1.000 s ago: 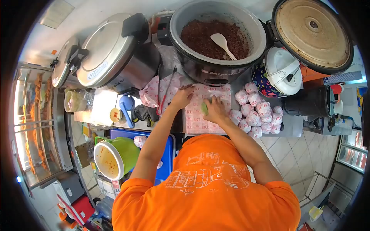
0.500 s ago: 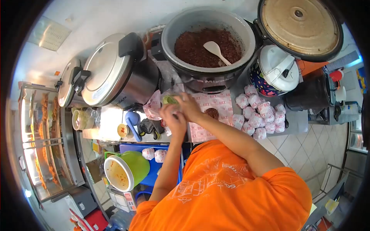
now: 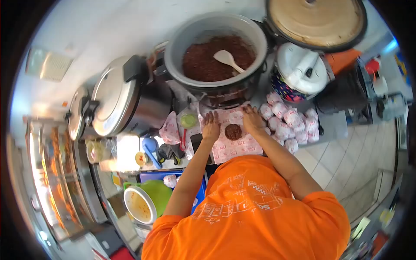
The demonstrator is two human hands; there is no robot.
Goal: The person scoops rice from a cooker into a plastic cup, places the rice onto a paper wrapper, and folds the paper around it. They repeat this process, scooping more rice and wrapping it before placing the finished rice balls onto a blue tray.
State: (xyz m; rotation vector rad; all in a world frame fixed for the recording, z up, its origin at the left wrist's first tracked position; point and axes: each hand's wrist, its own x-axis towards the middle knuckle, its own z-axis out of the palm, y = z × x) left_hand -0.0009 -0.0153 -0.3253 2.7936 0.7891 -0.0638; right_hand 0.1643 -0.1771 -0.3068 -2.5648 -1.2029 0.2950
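Observation:
A dark reddish-brown round mound of rice (image 3: 233, 132) lies on a sheet of printed wrapping paper (image 3: 226, 151) on the counter. My left hand (image 3: 211, 127) rests along the paper's left edge with its fingers stretched forward. On the far right of the sheet, my right hand (image 3: 253, 120) lies with fingers extended. Neither hand touches the mound. Left of my left hand sits a small pale-green cup (image 3: 188, 121), with a red utensil (image 3: 183, 139) beside it. Several wrapped rice bundles (image 3: 284, 131) are piled just right of my right hand.
A large open cooker (image 3: 173, 50) of dark rice, with a white paddle (image 3: 228, 60), stands behind the paper. Closed cookers (image 3: 113, 97) are at left, a patterned pot (image 3: 303, 71) at right. A green jug (image 3: 158, 195) stands below the counter edge.
My hands were together over the green cup; they have parted and moved to the paper's two sides. The cup now stands free on the counter. The camera view has shifted slightly.

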